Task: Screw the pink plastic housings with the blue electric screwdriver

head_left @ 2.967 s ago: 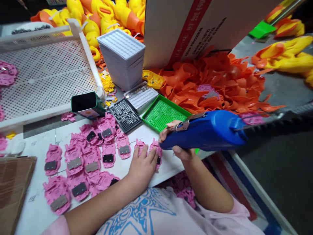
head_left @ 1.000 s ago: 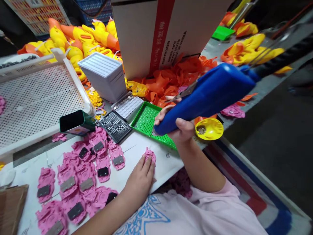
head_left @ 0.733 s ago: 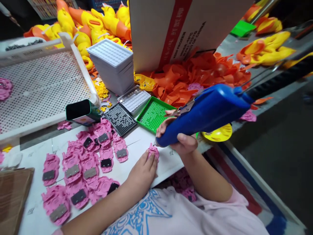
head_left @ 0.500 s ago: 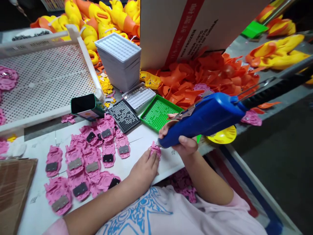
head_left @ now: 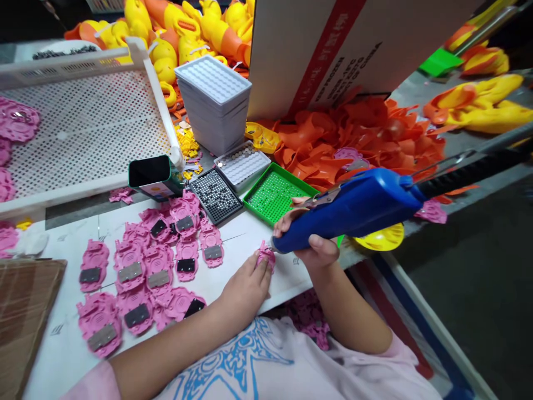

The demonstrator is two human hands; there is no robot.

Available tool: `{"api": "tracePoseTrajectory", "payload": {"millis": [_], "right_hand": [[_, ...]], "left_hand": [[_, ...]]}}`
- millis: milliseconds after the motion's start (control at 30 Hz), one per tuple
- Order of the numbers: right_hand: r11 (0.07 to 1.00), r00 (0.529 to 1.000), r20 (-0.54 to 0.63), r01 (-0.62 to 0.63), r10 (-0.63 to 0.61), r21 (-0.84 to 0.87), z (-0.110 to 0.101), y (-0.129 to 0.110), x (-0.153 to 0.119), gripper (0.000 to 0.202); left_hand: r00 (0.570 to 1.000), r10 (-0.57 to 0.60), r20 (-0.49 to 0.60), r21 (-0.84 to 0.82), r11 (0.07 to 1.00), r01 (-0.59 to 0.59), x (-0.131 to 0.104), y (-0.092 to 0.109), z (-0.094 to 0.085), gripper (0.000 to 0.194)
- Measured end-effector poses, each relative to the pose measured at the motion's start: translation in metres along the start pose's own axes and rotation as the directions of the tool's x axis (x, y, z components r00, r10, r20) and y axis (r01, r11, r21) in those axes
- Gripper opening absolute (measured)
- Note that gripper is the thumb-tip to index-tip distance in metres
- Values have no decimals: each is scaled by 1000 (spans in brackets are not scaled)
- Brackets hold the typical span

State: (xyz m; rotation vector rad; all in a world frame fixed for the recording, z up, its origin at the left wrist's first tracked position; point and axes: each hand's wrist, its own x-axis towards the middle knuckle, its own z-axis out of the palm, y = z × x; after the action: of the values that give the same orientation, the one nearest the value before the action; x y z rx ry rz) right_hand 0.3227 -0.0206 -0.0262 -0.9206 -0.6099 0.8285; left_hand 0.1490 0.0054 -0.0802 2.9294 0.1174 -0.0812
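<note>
My right hand (head_left: 318,251) is wrapped round a blue electric screwdriver (head_left: 353,204), held tilted with its tip down at a small pink plastic part (head_left: 266,254). Whether the tip touches a screw cannot be made out. My left hand (head_left: 246,284) presses its fingers on that pink part, holding it against the white work surface (head_left: 233,244). The hand covers much of the part. Left of it lie several pink plastic housings (head_left: 158,269) with grey or black rectangular plates. Just beyond my hands are a green perforated tray (head_left: 275,194) and a black tray (head_left: 214,194) of small screws.
A stack of white trays (head_left: 214,111) stands behind a white tray of small discs (head_left: 245,164). Around it are a large white crate (head_left: 87,128), a dark open-topped container (head_left: 152,180), a carton (head_left: 325,50), orange plastic pieces (head_left: 333,139) and a yellow dish (head_left: 381,238).
The view has shifted slightly, so the surroundings sit a little further right. Both hands, the screwdriver and the pink part keep nearly the same arrangement.
</note>
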Motion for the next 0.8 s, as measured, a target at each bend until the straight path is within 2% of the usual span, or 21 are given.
{"api": "tracePoseTrajectory", "payload": {"millis": [233, 433, 633, 800], "right_hand": [[1000, 998, 48, 28, -29, 13, 0, 1, 0, 33], [1000, 998, 65, 3, -1, -26, -2, 1, -1, 36], [997, 997, 18, 74, -74, -28, -7, 7, -6, 49], [995, 993, 71, 99, -98, -12, -6, 7, -6, 45]], "left_hand": [[1000, -3, -23, -61, 998, 2, -1, 0, 5, 43], [999, -6, -52, -66, 998, 3, -1, 1, 6, 44], [1000, -23, -15, -76, 997, 21, -1, 2, 5, 47], [1000, -27, 0, -109, 994, 27, -1, 1, 7, 45]]}}
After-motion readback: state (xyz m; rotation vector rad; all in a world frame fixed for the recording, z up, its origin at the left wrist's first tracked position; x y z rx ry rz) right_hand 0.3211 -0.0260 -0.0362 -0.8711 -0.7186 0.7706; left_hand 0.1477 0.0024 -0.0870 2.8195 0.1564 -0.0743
